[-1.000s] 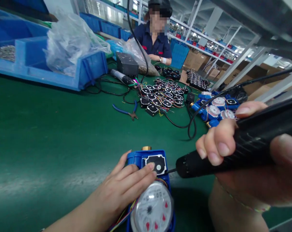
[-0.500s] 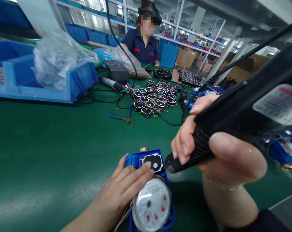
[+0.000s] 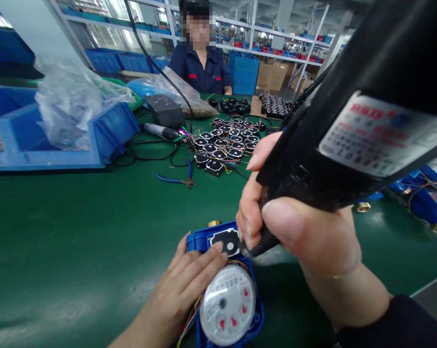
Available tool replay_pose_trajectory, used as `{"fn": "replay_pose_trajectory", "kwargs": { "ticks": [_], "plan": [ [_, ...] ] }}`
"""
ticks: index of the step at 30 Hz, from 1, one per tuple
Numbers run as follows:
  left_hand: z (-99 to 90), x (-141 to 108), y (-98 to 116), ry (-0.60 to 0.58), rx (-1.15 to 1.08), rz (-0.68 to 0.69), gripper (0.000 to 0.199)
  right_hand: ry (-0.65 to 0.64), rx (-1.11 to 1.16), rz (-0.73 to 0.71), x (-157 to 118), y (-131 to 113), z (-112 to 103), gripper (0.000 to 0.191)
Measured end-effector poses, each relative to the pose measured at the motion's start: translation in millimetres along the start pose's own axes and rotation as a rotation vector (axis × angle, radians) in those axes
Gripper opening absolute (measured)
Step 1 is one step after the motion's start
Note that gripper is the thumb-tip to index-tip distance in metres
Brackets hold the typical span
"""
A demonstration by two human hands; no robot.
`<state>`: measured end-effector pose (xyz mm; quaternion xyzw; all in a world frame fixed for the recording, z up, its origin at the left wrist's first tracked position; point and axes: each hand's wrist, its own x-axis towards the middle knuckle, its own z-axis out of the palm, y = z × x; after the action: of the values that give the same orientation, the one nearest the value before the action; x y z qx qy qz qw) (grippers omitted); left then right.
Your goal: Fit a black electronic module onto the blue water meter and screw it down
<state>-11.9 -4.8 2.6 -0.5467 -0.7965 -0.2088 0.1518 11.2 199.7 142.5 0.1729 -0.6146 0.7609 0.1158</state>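
Note:
A blue water meter housing (image 3: 259, 309) lies on the green table at the bottom centre, with a round white dial (image 3: 228, 305) under a clear cover. Above the dial a black square module (image 3: 225, 241) with a white edge sits in the housing. My left hand (image 3: 189, 278) lies over the housing's left side, fingers extended, fingertips on the module. Wrapped round a black power screwdriver (image 3: 312, 145) is my right hand (image 3: 294, 222). The tool slants down left, and its tip is at the module's right edge; the bit itself is hidden. Coloured wires (image 3: 189, 321) hang out beside the dial.
Blue-handled pliers (image 3: 182, 181) lie beyond the housing, near a pile of black modules with wires (image 3: 227, 140). Blue bins (image 3: 59, 140) with a plastic bag stand at the left, more blue meters (image 3: 426, 193) at the right. A person (image 3: 200, 63) is across the table.
My right hand has tilted the screwdriver more steeply and moved it left, with its tip closer to the module's edge. My left hand keeps its place on the housing. The view has shifted slightly.

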Motion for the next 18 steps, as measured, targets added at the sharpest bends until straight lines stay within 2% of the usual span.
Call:
{"fn": "replay_pose_trajectory", "kwargs": {
  "ticks": [2, 5, 10, 12, 15, 18],
  "plan": [
    [-1.0, 1.6, 2.0, 0.013, -0.042, -0.056, 0.033, 0.003, -0.035, 0.035, 1.0, -0.9, 1.2, 0.048],
    [-1.5, 3.6, 3.9, 0.048, -0.080, -0.103, 0.031, 0.015, -0.039, 0.042, 0.3, -0.3, 0.5, 0.046],
    [-1.1, 4.8, 4.1, 0.082, -0.178, -0.105, 0.033, -0.078, -0.014, -0.040, -2.9, -1.1, -0.2, 0.039],
    [-0.7, 4.7, 3.9, 0.085, -0.187, -0.112, 0.033, -0.048, -0.041, -0.036, -1.9, -3.3, 2.0, 0.044],
    [0.0, 4.7, 3.8, 0.062, -0.165, -0.102, 0.033, 0.049, -0.114, 0.058, 1.1, -5.6, 4.9, 0.054],
    [0.8, 3.9, 3.2, 0.042, -0.142, -0.074, 0.033, 0.038, -0.125, 0.077, 2.6, -3.1, 3.0, 0.054]
  ]
}}
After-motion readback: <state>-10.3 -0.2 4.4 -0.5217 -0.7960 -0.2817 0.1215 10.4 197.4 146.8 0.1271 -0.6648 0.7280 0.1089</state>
